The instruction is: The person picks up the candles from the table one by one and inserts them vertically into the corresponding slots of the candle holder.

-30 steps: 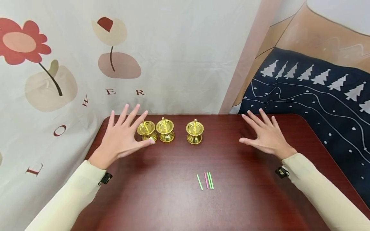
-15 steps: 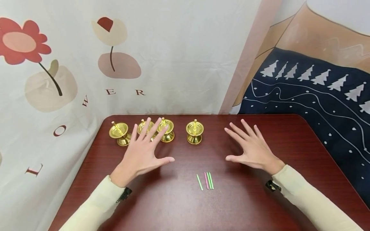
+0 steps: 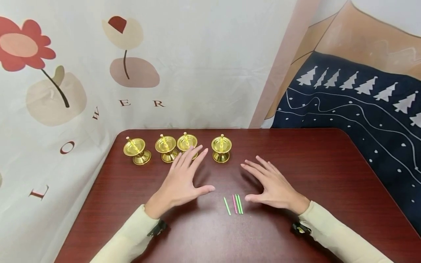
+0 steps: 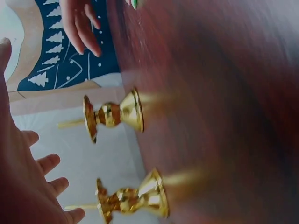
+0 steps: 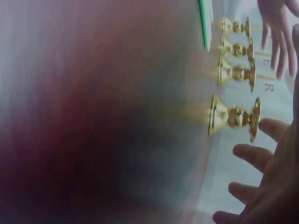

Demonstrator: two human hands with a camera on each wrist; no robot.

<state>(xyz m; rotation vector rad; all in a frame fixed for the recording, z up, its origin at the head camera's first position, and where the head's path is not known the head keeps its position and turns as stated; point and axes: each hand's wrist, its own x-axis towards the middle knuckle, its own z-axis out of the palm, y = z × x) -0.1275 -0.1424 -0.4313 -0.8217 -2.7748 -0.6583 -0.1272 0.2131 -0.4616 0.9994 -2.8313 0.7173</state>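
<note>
My left hand (image 3: 179, 184) is spread over the table, fingers apart, holding nothing. In the head view its fingertips overlap the third brass candle holder (image 3: 186, 139) from the left. My right hand (image 3: 274, 188) is also spread and holds nothing; its thumb tip is just right of a pair of thin green candles (image 3: 239, 204). A thin pink candle (image 3: 235, 204) lies against that pair, and another green candle (image 3: 227, 206) lies slightly apart on the left. Ahead of the hands stands the rightmost brass candle holder (image 5: 238, 117), upright, with a thin yellow stick at its centre.
Two more brass holders, the leftmost (image 3: 141, 157) and its neighbour (image 3: 168, 155), stand along the back left of the dark red table (image 3: 329, 160). Behind the table hangs a printed white curtain (image 3: 210, 73), with a navy tree-patterned cloth (image 3: 345, 106) on the right.
Both hands have moved inward and nearer the thin candles, fingers still spread. The left hand no longer covers the leftmost holders. The holders and candles have stayed put.
</note>
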